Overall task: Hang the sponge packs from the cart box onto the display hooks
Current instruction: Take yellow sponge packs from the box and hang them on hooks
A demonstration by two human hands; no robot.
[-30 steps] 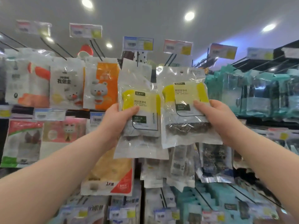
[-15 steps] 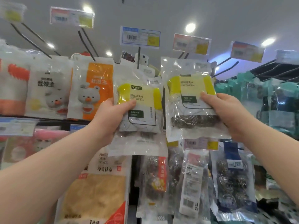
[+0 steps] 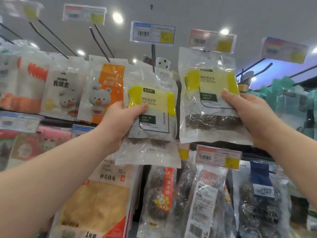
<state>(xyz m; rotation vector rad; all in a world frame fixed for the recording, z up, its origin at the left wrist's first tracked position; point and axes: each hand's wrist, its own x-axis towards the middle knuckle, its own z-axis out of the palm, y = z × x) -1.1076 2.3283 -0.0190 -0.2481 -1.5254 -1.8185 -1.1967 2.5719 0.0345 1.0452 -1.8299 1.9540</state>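
Note:
Each hand holds up a clear sponge pack with a yellow sponge and dark steel wool inside. My left hand (image 3: 120,121) grips the left sponge pack (image 3: 152,107) by its left side, below a black display hook (image 3: 153,55) with a blue price tag (image 3: 152,32). My right hand (image 3: 247,114) grips the right sponge pack (image 3: 208,83) by its right side. That pack's top edge reaches up to the red price tag (image 3: 212,40) on the neighbouring hook. I cannot tell whether either pack sits on a hook. The cart box is out of view.
Cloth packs with bear prints (image 3: 104,90) hang at left on long black hooks (image 3: 99,42). Steel-wool packs (image 3: 159,194) and a dish-towel pack (image 3: 99,194) hang on the row below. Teal packs (image 3: 288,98) fill the shelf at right.
Both packs have risen toward the top row of hooks, the right one higher, and my view has tilted upward and closer to the display.

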